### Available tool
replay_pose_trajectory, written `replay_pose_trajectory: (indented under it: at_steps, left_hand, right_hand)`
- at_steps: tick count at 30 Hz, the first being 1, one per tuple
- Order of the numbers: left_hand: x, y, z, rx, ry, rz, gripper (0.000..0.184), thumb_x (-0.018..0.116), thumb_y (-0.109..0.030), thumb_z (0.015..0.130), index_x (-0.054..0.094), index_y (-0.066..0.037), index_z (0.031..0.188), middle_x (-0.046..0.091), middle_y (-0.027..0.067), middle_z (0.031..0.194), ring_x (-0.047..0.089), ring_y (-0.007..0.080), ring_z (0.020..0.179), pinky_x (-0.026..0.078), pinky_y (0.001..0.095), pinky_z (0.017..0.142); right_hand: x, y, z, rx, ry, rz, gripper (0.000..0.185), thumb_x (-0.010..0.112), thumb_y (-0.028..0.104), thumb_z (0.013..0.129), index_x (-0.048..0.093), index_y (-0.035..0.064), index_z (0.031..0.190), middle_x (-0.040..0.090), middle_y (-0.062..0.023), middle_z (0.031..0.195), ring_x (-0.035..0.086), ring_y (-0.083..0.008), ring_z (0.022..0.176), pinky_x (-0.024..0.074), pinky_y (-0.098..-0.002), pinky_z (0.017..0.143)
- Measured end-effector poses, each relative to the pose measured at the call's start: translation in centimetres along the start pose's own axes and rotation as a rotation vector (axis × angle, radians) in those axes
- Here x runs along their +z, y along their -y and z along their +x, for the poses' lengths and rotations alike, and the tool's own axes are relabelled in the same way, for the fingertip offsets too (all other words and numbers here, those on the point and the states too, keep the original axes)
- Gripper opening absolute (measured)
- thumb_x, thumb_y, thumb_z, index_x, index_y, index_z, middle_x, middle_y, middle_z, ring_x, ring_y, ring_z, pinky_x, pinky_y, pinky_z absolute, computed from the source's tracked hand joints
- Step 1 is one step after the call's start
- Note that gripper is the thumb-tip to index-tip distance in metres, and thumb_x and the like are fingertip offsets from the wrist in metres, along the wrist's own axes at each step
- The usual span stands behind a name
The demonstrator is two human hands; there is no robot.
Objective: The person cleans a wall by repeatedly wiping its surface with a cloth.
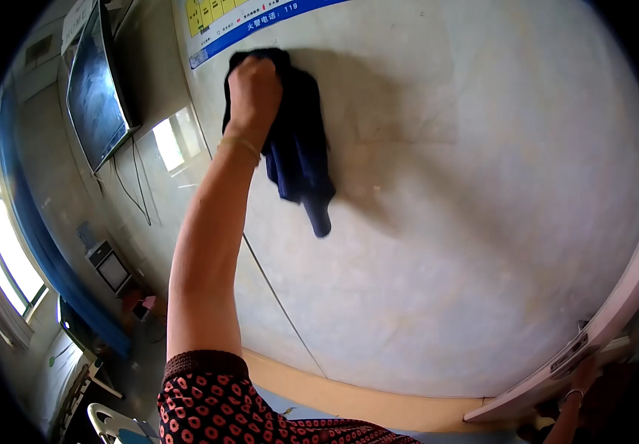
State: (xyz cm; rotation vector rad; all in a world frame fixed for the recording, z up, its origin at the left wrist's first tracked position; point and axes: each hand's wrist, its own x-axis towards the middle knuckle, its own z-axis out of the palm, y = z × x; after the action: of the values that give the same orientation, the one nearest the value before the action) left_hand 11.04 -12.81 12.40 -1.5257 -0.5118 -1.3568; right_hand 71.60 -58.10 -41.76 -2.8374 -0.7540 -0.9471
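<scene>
Dark cloth (301, 140), clenched fingers (255, 68), wall (467, 244) behind

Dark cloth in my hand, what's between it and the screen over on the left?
Only wall lies between the dark cloth and the screen: in the head view, that stretch shows a thin dark seam and a bright patch.

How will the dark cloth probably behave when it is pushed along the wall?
The dark cloth is probably floppy, since its lower part hangs in loose folds. It seems light, as one hand holds it up. On the smooth-looking wall, it would likely slide rather than catch.
</scene>
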Motion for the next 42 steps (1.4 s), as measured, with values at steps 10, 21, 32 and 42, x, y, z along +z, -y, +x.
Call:
replay_pose_trajectory:
  at_steps: [10, 21, 32, 42]
  left_hand:
    - [0.5, 2.0, 2.9, -0.034, -0.023, 0.04, 0.004, 0.052, -0.004, 0.061, 0.054, -0.001, 0.058, 0.055, 0.0159, 0.066, 0.054, 0.0319, 0.063, 0.045, 0.037, 0.059]
    - [0.8, 0.6, 3.3, 0.02, -0.079, 0.061, 0.002, 0.052, -0.002, 0.059, 0.054, -0.003, 0.058, 0.053, 0.014, 0.061, 0.054, 0.0292, 0.063, 0.045, 0.0361, 0.058]
    - [0.7, 1.3, 1.7, -0.048, 0.077, 0.101, 0.006, 0.053, -0.007, 0.061, 0.053, -0.001, 0.062, 0.054, 0.0184, 0.07, 0.054, 0.0322, 0.069, 0.043, 0.0398, 0.065]
    - [-0.5, 0.0, -0.3, 0.065, 0.024, -0.027, 0.007, 0.054, 0.001, 0.056, 0.055, -0.004, 0.061, 0.055, 0.0137, 0.068, 0.054, 0.0303, 0.063, 0.046, 0.0355, 0.06]
  right_hand:
    - [-1.2, 0.6, 0.1, 0.0, 0.133, -0.092, 0.021, 0.039, 0.013, 0.083, 0.052, -0.003, 0.086, 0.054, -0.0176, 0.091, 0.053, -0.0313, 0.081, 0.0433, -0.0391, 0.073]
    - [-1.2, 0.8, 0.4, 0.121, 0.139, 0.022, 0.024, 0.035, 0.014, 0.085, 0.051, -0.0021, 0.093, 0.052, -0.0156, 0.098, 0.051, -0.0287, 0.088, 0.0418, -0.0348, 0.077]
    - [-2.7, 1.1, 0.1, 0.145, 0.154, -0.003, 0.025, 0.035, 0.014, 0.084, 0.051, -0.001, 0.097, 0.053, -0.0155, 0.098, 0.053, -0.0275, 0.086, 0.0438, -0.0357, 0.075]
    - [-0.6, 1.0, -0.7, 0.128, 0.077, -0.036, 0.024, 0.037, 0.016, 0.084, 0.051, -0.0007, 0.094, 0.054, -0.015, 0.091, 0.053, -0.029, 0.083, 0.045, -0.0365, 0.072]
